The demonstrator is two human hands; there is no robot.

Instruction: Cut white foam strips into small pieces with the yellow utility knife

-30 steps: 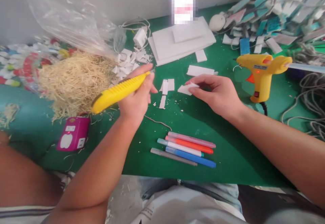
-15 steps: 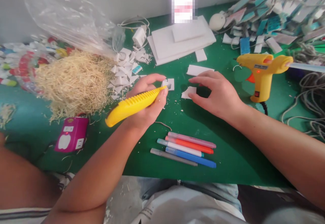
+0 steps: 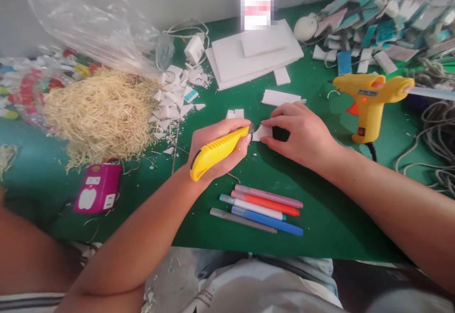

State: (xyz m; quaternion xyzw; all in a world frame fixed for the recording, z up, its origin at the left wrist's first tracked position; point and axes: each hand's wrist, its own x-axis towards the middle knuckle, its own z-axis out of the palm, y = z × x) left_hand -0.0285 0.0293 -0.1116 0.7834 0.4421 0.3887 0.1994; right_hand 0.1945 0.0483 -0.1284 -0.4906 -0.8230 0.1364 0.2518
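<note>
My left hand (image 3: 222,147) is closed round a yellow utility knife (image 3: 220,152), its blade tip at the left edge of a small white foam board piece (image 3: 262,133). Thumb and fingers of my right hand (image 3: 296,130) grip that piece from its right side, against the green table. Partly hidden behind my left hand lie small white strips (image 3: 235,113). A longer white strip (image 3: 281,97) rests just beyond my right fingers.
Several markers (image 3: 261,209) lie near the front edge. A yellow glue gun (image 3: 368,104) stands at right, its light on. At left are straw (image 3: 99,114), white scraps (image 3: 172,97) and a magenta power box (image 3: 97,187). White boards (image 3: 256,55) lie at the back. A person's bare limb shows at far left.
My left hand has moved right and down with the knife, from beside the scraps to the white piece. My right hand has lowered that piece onto the table and keeps its fingers on it.
</note>
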